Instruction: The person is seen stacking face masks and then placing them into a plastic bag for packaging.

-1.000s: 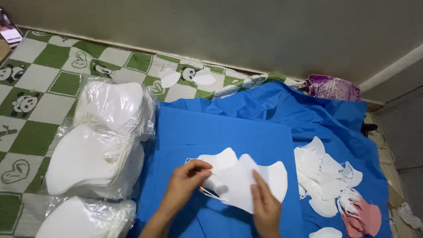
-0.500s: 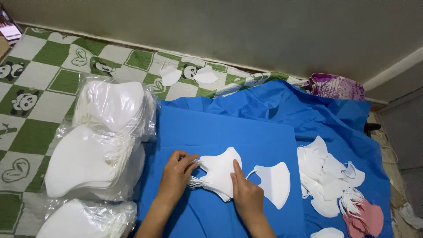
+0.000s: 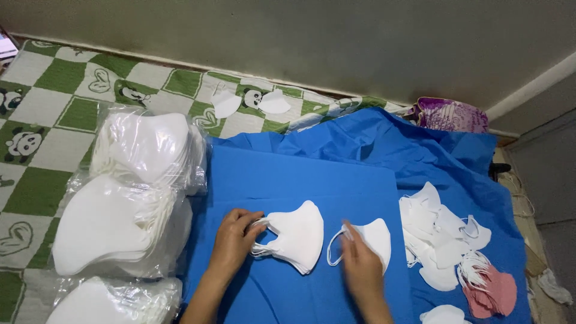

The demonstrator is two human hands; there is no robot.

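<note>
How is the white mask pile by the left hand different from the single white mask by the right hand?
The stacked white fabric masks form a thick pile of many layers; the single white fabric mask is one thin piece. The left hand grips the stack by its ear loops; the right hand rests on the single mask. Both are white, curved, and lie on the blue board.

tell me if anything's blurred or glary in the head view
Head view: the right hand is smeared by motion blur at its fingertips; the left hand and the mask stack are sharp. The plastic bags show white glare on their wrinkles. Light is soft and even, with faint shadows on the blue sheet; the wall line bows slightly.
</note>
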